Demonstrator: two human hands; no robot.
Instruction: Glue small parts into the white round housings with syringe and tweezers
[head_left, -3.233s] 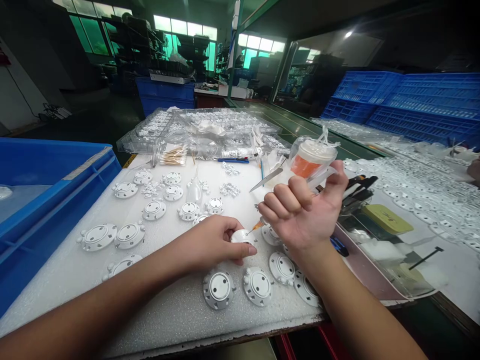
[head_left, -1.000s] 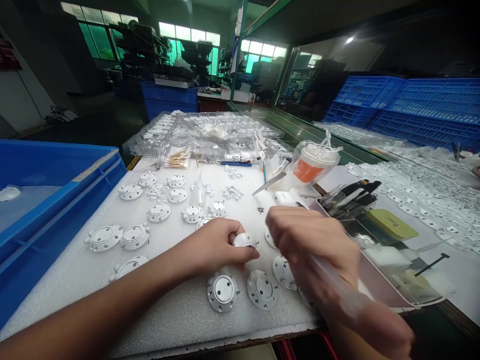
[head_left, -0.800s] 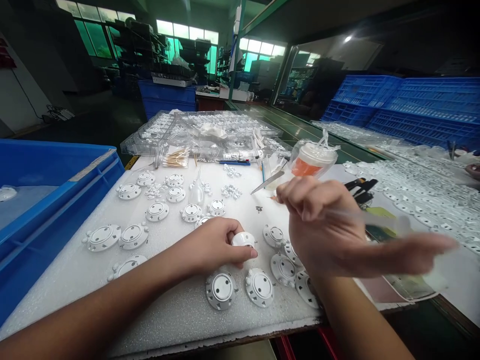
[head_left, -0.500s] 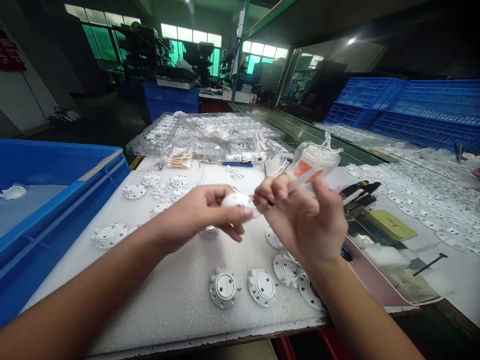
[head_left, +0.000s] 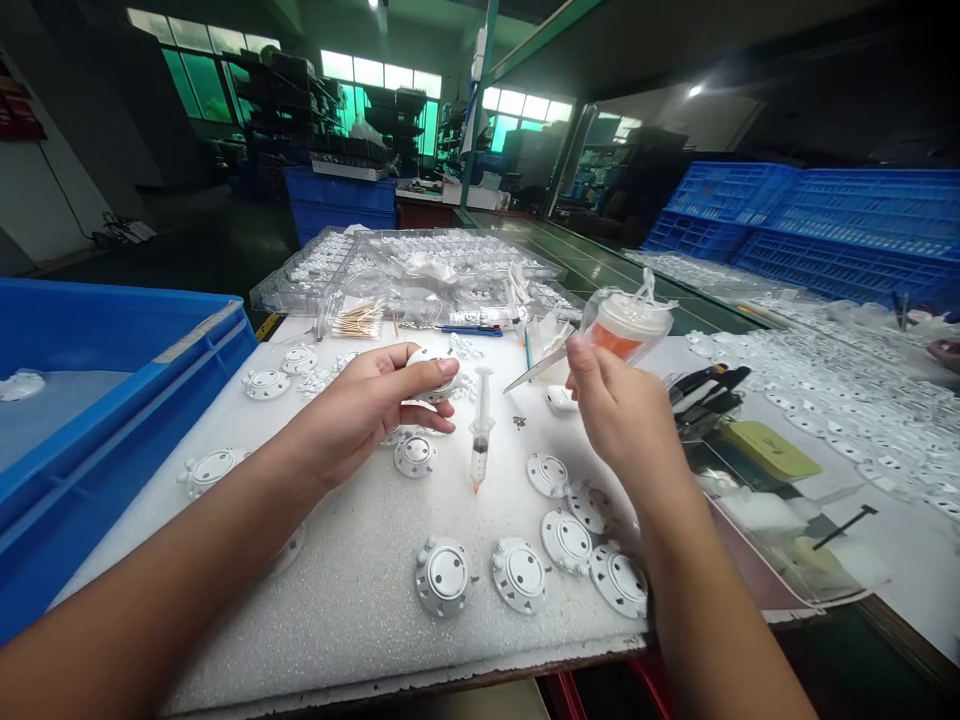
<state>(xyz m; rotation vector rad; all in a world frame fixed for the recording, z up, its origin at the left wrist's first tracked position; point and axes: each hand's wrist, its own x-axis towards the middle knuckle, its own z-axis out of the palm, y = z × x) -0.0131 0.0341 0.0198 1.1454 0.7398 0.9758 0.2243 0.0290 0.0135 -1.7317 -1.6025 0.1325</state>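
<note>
My left hand (head_left: 375, 400) holds a white round part (head_left: 431, 378) between thumb and fingers, above the white foam sheet (head_left: 352, 600). My right hand (head_left: 611, 390) is closed on thin metal tweezers (head_left: 536, 371), whose tip points left. A syringe (head_left: 481, 430) with an orange tip lies on the foam between my hands. Tiny dark pieces (head_left: 519, 423) sit right of the syringe. A small white case (head_left: 561, 399) is beside my right fingers. Several white round parts, one of them (head_left: 444, 575) near the front edge, rest on the foam.
A blue bin (head_left: 135, 350) stands at left. Cotton swabs (head_left: 358, 320) and clear trays of white parts (head_left: 450, 245) lie behind. To the right are a bagged cup (head_left: 626, 325), a tool box with a yellow-green sponge (head_left: 772, 449) and blue crates (head_left: 862, 220). Another person's hand (head_left: 946, 352) shows far right.
The syringe now lies on the foam, and my right hand has moved right and holds the tweezers. My left hand has shifted left and up with the white part.
</note>
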